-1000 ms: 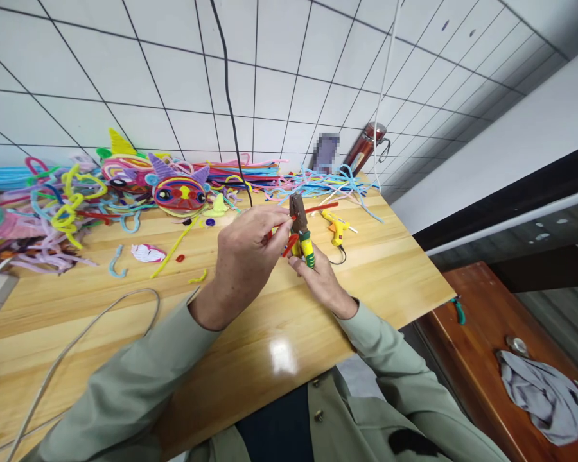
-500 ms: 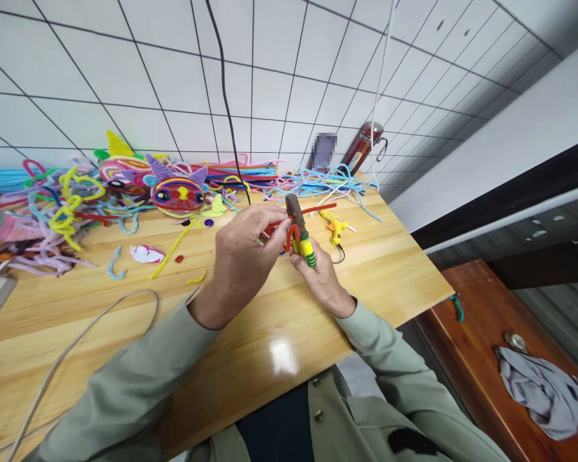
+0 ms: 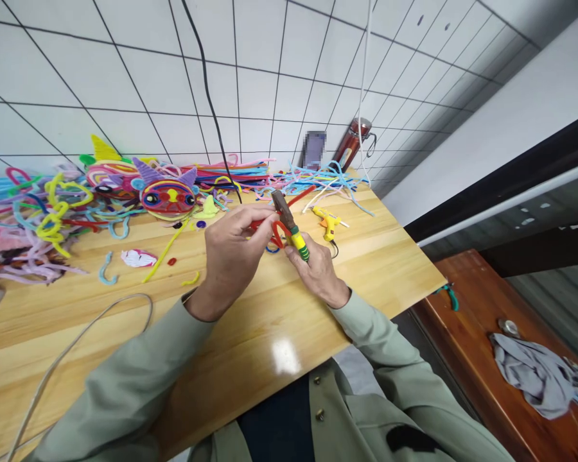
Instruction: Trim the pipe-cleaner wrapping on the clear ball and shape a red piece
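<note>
My left hand [image 3: 236,256] pinches a bent red pipe cleaner [image 3: 279,232] between thumb and fingers. In my right hand [image 3: 318,269] are pliers [image 3: 297,242] with yellow and green handles, their dark jaws pointing up and left beside my left fingertips. The red pipe cleaner passes at the jaws, and one end sticks out to the upper right. Whether the jaws grip it is too small to tell. A blue loop [image 3: 272,249] lies below the red piece. Right of the pliers is a yellow glue gun [image 3: 328,222] on the table.
Pipe cleaners [image 3: 250,176] lie along the wall. At the left are a horned, colourful face figure [image 3: 167,197], a white and pink piece [image 3: 139,258] and a grey cable [image 3: 84,333]. A phone [image 3: 313,151] and a red flask [image 3: 350,144] stand at the back.
The view has shifted slightly right. The pliers have tilted further left, and the red pipe cleaner's free end now points more steeply up. Both hands keep their holds.
</note>
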`<state>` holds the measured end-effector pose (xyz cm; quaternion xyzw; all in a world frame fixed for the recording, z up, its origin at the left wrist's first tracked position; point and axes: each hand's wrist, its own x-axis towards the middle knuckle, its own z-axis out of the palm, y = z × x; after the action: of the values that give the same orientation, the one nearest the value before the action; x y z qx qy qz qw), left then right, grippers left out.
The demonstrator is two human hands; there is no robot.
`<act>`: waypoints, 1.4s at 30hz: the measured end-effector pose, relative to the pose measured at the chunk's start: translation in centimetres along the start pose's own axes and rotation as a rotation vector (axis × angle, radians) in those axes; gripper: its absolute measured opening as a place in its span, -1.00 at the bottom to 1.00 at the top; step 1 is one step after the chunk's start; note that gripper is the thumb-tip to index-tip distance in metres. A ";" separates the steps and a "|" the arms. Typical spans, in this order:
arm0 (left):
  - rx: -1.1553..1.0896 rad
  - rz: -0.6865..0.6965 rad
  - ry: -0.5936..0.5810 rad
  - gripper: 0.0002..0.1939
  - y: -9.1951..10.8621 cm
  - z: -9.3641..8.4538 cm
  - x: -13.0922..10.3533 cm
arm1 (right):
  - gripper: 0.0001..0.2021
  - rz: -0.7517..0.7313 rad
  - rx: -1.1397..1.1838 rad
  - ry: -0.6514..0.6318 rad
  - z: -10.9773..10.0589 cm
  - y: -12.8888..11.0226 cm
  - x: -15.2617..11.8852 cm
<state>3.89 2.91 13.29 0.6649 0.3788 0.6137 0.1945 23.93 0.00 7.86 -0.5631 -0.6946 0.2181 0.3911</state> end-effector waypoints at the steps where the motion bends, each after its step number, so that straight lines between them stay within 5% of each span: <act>1: -0.027 -0.014 0.012 -0.84 0.0 0.1 0.0 | -0.63 -0.013 0.016 -0.011 -0.3 -0.1 -0.1; 9: -0.142 -0.022 0.043 -0.88 0.1 0.3 -0.3 | -0.45 0.068 0.050 0.032 -5.6 2.8 -3.0; 16: -0.428 -0.424 -0.069 -0.70 0.5 0.1 0.2 | -0.34 0.361 -0.416 0.154 -14.0 9.8 -3.8; 20: -0.540 -0.544 -0.091 -0.63 0.8 0.4 0.4 | -0.34 0.621 -0.712 0.133 -15.2 12.4 -2.8; 24: -0.573 -0.558 -0.117 -0.61 1.0 0.3 0.5 | -0.31 0.711 -0.842 0.044 -14.6 13.2 -2.3; 27: -0.530 -0.512 -0.132 -0.64 1.0 0.1 0.5 | -0.41 0.602 -0.808 0.072 -13.9 12.0 -1.8; 29: -0.461 -0.450 -0.133 -0.71 0.9 0.1 0.4 | -0.50 0.370 -0.639 0.170 -13.2 9.9 -1.2; 31: -0.361 -0.358 -0.127 -0.82 0.6 0.2 0.1 | -0.57 0.081 -0.350 0.233 -11.8 6.7 -0.5; 34: -0.207 -0.213 -0.141 -0.87 0.0 0.4 -0.3 | -0.57 -0.163 -0.034 0.220 -8.9 0.9 0.9; 38: -0.028 -0.092 -0.225 -0.86 -0.7 0.3 -0.5 | -0.68 -0.294 0.046 0.112 -5.3 -4.5 2.6; 42: 0.043 -0.037 -0.261 -0.83 -1.2 0.0 -0.2 | -0.67 -0.319 0.071 0.009 -4.1 -4.6 3.5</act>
<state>3.59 3.53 12.28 0.7360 0.3756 0.5099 0.2392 24.13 1.55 14.73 -0.4326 -0.7653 0.1752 0.4433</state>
